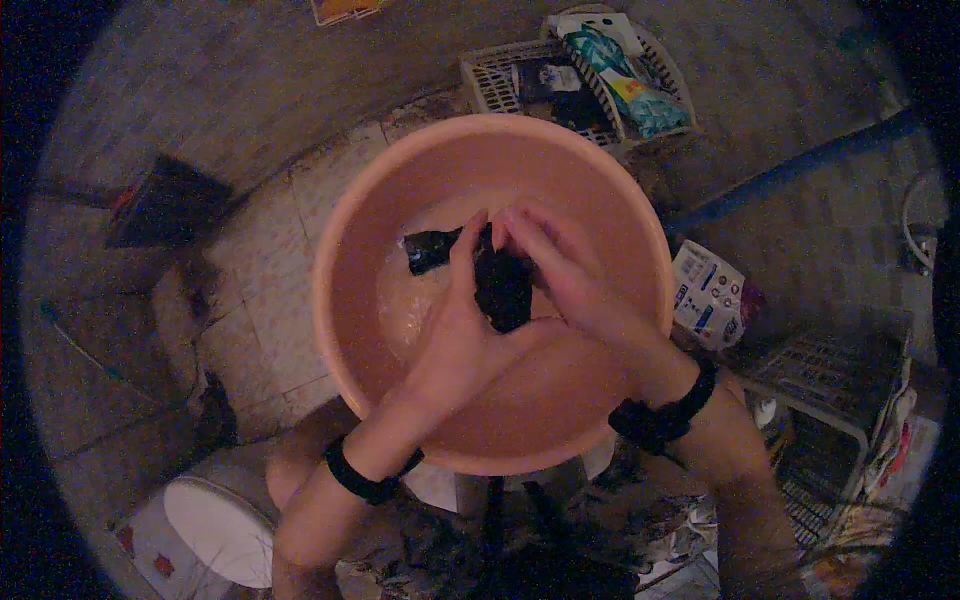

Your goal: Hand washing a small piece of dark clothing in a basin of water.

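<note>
A large orange-pink basin (346, 345) stands in front of me, with what looks like shallow water at its bottom. Over its middle, my left hand (458, 325) and my right hand (570, 275) are curled around a bunched black cloth (503, 292). The fingertips of both hands come close together at the cloth's far end. Left of my left fingers, a black piece of fabric (430, 252) shows in the basin. Whether it joins the held cloth is hidden behind my fingers. Dim light and grain keep the cloth's exact kind from showing.
White plastic baskets (488, 82) holding bags and packets stand beyond the basin. A white printed package (708, 290) lies just right of its rim, near a rack (815, 450). A dark dustpan-like object (165, 205) is at left, and a white rounded lid or seat (215, 530) at lower left.
</note>
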`<action>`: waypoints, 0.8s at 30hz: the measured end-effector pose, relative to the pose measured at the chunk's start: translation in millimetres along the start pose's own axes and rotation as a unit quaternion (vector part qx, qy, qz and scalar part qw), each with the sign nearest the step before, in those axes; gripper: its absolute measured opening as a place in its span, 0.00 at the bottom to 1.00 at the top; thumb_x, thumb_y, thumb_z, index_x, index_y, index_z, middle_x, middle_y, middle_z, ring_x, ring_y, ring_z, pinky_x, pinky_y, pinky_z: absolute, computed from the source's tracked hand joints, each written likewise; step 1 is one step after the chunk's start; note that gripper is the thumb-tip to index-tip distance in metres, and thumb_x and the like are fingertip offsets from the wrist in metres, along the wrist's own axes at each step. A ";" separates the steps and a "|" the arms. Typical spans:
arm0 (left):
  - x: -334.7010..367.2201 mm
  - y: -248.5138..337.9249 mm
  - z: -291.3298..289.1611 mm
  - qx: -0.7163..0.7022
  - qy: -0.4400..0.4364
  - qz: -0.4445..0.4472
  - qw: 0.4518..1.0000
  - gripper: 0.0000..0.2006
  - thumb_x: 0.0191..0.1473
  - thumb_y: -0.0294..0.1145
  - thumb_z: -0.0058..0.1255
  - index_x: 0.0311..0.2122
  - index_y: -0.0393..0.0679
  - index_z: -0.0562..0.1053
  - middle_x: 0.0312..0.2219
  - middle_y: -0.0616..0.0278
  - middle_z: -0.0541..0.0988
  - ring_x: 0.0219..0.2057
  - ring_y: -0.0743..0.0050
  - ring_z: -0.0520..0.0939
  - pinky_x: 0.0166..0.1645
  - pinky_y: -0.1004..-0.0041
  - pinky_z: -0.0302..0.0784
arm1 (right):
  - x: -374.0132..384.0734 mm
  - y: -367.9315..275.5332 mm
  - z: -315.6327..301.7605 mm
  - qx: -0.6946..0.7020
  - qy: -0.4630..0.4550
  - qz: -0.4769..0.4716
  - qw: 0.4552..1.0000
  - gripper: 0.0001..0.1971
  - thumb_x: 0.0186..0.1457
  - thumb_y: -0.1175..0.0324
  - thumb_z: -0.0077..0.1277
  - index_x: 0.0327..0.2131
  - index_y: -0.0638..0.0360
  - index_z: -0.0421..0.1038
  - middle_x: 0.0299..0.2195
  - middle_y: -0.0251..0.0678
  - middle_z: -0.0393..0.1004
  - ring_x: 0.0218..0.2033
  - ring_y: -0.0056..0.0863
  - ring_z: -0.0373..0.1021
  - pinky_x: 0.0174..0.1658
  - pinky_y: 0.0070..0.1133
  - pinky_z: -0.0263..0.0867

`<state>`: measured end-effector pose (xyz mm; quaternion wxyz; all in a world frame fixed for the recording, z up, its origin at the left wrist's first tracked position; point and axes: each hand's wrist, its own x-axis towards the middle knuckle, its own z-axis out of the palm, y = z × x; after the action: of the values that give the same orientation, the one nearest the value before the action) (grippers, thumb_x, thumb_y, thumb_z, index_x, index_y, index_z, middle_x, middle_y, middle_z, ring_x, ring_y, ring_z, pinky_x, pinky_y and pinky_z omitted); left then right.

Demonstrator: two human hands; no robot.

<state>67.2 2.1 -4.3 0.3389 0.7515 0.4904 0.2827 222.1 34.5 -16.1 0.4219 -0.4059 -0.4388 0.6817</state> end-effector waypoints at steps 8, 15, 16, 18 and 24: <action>16.3 -11.5 -12.1 -0.042 -0.043 -0.066 0.996 0.36 0.44 0.32 0.64 0.58 0.41 0.62 0.47 0.40 0.74 0.48 0.46 0.78 0.50 0.58 0.74 | 12.8 -5.6 0.1 0.052 0.146 -0.025 0.988 0.11 0.63 0.58 0.46 0.32 0.54 0.69 0.31 0.24 0.67 0.35 0.13 0.63 0.38 0.13 0.59; 15.8 -29.5 -24.0 0.095 -0.088 -0.115 0.985 0.21 0.46 0.35 0.59 0.43 0.33 0.72 0.34 0.38 0.78 0.41 0.41 0.79 0.46 0.54 0.74 | 10.5 -8.6 -17.1 -0.360 0.024 -0.132 0.923 0.17 0.55 0.69 0.53 0.49 0.54 0.70 0.48 0.35 0.69 0.53 0.30 0.65 0.53 0.26 0.62; 16.2 -32.7 -27.1 0.165 -0.102 -0.096 0.976 0.22 0.45 0.38 0.59 0.41 0.32 0.71 0.36 0.39 0.78 0.41 0.39 0.78 0.46 0.53 0.73 | 11.0 -6.2 -16.2 -0.467 -0.034 -0.247 0.849 0.23 0.51 0.71 0.55 0.53 0.52 0.68 0.53 0.38 0.67 0.55 0.35 0.64 0.56 0.28 0.61; 15.6 -35.5 -32.8 0.192 -0.124 -0.109 0.967 0.21 0.45 0.38 0.59 0.41 0.32 0.71 0.37 0.38 0.77 0.41 0.37 0.77 0.46 0.53 0.74 | 4.8 1.3 -8.8 -0.531 -0.049 -0.250 0.808 0.27 0.49 0.67 0.55 0.55 0.50 0.64 0.55 0.40 0.65 0.57 0.39 0.61 0.59 0.33 0.57; 4.6 -34.6 -19.5 0.168 -0.158 -0.038 0.972 0.23 0.46 0.40 0.58 0.42 0.33 0.72 0.40 0.38 0.76 0.44 0.36 0.75 0.47 0.55 0.73 | -6.8 -0.9 8.6 -0.634 -0.083 -0.229 0.734 0.33 0.44 0.71 0.58 0.56 0.48 0.61 0.55 0.38 0.62 0.53 0.42 0.65 0.51 0.35 0.65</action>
<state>35.2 20.8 -19.2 0.2917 0.8135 0.4994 0.0609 216.5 26.2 -11.6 0.1718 -0.4088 -0.8821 0.1591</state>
